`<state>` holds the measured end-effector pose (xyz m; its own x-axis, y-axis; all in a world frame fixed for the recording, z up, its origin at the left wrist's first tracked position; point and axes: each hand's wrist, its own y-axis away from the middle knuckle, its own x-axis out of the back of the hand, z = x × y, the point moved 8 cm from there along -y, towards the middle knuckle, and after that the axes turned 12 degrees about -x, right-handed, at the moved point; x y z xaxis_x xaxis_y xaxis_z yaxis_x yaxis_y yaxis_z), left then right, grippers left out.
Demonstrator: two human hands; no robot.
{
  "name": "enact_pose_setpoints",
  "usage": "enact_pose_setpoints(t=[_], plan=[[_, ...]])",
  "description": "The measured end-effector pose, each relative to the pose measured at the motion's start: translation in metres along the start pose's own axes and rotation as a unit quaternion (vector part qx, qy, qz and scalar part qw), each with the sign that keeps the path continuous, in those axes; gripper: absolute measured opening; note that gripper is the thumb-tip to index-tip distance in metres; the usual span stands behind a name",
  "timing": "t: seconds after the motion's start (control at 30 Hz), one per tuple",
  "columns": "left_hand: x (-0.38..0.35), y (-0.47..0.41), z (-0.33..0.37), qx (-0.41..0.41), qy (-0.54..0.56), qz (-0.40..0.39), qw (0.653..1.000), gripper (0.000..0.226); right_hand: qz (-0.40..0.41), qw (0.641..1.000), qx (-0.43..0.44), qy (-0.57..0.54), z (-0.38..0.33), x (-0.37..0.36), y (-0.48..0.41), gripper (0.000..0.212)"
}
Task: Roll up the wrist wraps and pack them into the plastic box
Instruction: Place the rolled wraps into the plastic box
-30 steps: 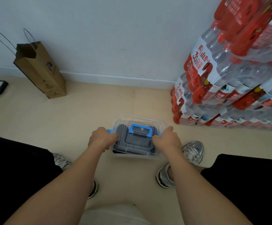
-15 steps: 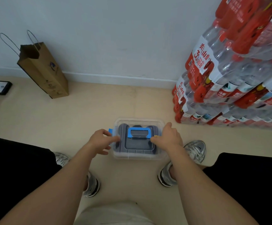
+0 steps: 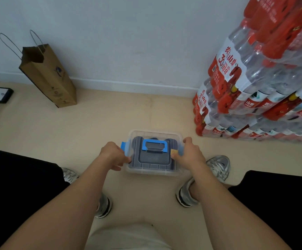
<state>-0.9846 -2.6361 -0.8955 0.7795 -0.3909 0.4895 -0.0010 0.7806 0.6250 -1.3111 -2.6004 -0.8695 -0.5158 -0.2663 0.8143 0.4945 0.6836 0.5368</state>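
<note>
A clear plastic box (image 3: 153,171) with a blue carry handle (image 3: 154,145) stands on the floor between my feet, its lid on. Dark grey wrist wraps (image 3: 137,160) show through the lid. My left hand (image 3: 112,154) is at the box's left end, fingers curled against the front left corner, just below the blue left latch (image 3: 124,146), which sticks out. My right hand (image 3: 189,155) grips the right end, thumb pressed on the lid and fingers wrapped over the right latch, which is mostly hidden.
A brown paper bag (image 3: 51,80) leans by the wall at the back left, with a black-edged flat object (image 3: 0,94) beyond it. Stacked packs of water bottles (image 3: 254,91) rise at the right. My shoes (image 3: 218,166) (image 3: 103,206) flank the box.
My left hand has come off the left latch and dropped to the front left corner, baring the latch. My right hand stays on the right end.
</note>
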Motion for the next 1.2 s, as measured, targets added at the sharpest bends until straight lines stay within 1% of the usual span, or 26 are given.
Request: enact_pose_setpoints(t=[0.1,0.2,0.27,0.33,0.4,0.43,0.47,0.5,0.53,0.57,0.6,0.63,0.7,0.8,0.87,0.9,0.93,1.0,1.07,1.1,1.13,1.17,1.2], plan=[[-0.004,-0.002,-0.001,0.005,-0.041,0.003,0.999,0.040,0.001,1.000,-0.030,0.002,0.002,-0.003,-0.002,0.061],[-0.004,-0.006,-0.003,0.003,-0.061,0.007,0.998,0.039,-0.032,0.994,-0.088,-0.050,0.013,-0.013,-0.006,0.056],[-0.004,-0.008,-0.007,0.006,-0.057,-0.002,0.998,0.043,-0.046,0.991,-0.101,-0.080,0.018,-0.016,-0.009,0.055],[0.000,-0.010,-0.008,0.001,-0.057,0.001,0.998,0.056,-0.039,0.990,-0.105,-0.087,0.020,-0.014,-0.012,0.062],[0.000,-0.013,-0.007,-0.012,-0.074,-0.010,0.997,0.080,-0.043,0.991,-0.096,-0.082,0.021,-0.015,-0.014,0.077],[-0.002,-0.014,-0.006,-0.019,-0.085,-0.023,0.996,0.090,-0.066,0.991,-0.080,-0.087,0.021,-0.019,-0.016,0.083],[-0.004,-0.014,-0.005,-0.023,-0.091,-0.033,0.995,0.094,-0.097,0.989,-0.062,-0.096,0.019,-0.025,-0.016,0.086],[-0.006,-0.015,-0.004,-0.025,-0.093,-0.037,0.995,0.095,-0.119,0.986,-0.051,-0.104,0.019,-0.029,-0.016,0.084],[-0.006,-0.016,-0.004,-0.025,-0.092,-0.034,0.995,0.094,-0.119,0.986,-0.047,-0.108,0.020,-0.030,-0.017,0.077],[-0.005,-0.017,-0.004,-0.024,-0.089,-0.025,0.995,0.090,-0.101,0.988,-0.046,-0.105,0.022,-0.028,-0.019,0.066],[-0.005,-0.017,-0.003,-0.022,-0.087,-0.015,0.996,0.083,-0.073,0.992,-0.045,-0.096,0.022,-0.024,-0.020,0.055],[-0.005,-0.017,-0.002,-0.023,-0.089,-0.008,0.996,0.072,-0.053,0.994,-0.045,-0.086,0.021,-0.021,-0.021,0.052],[-0.006,-0.014,0.001,-0.023,-0.104,0.001,0.994,0.049,-0.042,0.995,-0.050,-0.073,0.020,-0.019,-0.021,0.051],[-0.006,-0.011,0.007,-0.027,-0.138,0.023,0.990,0.036,-0.036,0.998,-0.030,-0.038,0.018,-0.019,-0.018,0.049],[-0.007,-0.007,0.009,-0.027,-0.146,0.026,0.989,0.029,-0.060,0.998,-0.010,-0.035,0.017,-0.025,-0.016,0.045],[-0.009,-0.007,0.008,-0.024,-0.141,0.019,0.990,0.027,-0.088,0.995,-0.009,-0.041,0.017,-0.030,-0.015,0.045],[-0.012,-0.006,0.006,-0.019,-0.131,0.004,0.991,0.027,-0.119,0.992,-0.015,-0.042,0.019,-0.034,-0.013,0.050],[-0.020,-0.006,0.000,-0.003,-0.087,-0.038,0.996,0.032,-0.176,0.982,-0.052,-0.044,0.023,-0.040,-0.012,0.066],[-0.022,-0.006,-0.001,0.007,-0.039,-0.051,0.998,0.033,-0.253,0.953,-0.117,-0.121,0.023,-0.047,-0.009,0.071],[-0.020,-0.008,0.001,0.005,-0.029,-0.042,0.999,0.031,-0.289,0.933,-0.142,-0.160,0.019,-0.049,-0.007,0.074],[-0.016,-0.012,0.004,0.000,-0.022,-0.024,0.999,0.030,-0.302,0.924,-0.147,-0.182,0.013,-0.047,-0.007,0.077],[-0.010,-0.016,0.009,-0.007,-0.014,0.004,1.000,0.030,-0.291,0.927,-0.135,-0.193,0.005,-0.044,-0.010,0.081],[-0.003,-0.020,0.014,-0.017,-0.005,0.039,0.999,0.030,-0.263,0.936,-0.111,-0.205,-0.003,-0.038,-0.017,0.085]])
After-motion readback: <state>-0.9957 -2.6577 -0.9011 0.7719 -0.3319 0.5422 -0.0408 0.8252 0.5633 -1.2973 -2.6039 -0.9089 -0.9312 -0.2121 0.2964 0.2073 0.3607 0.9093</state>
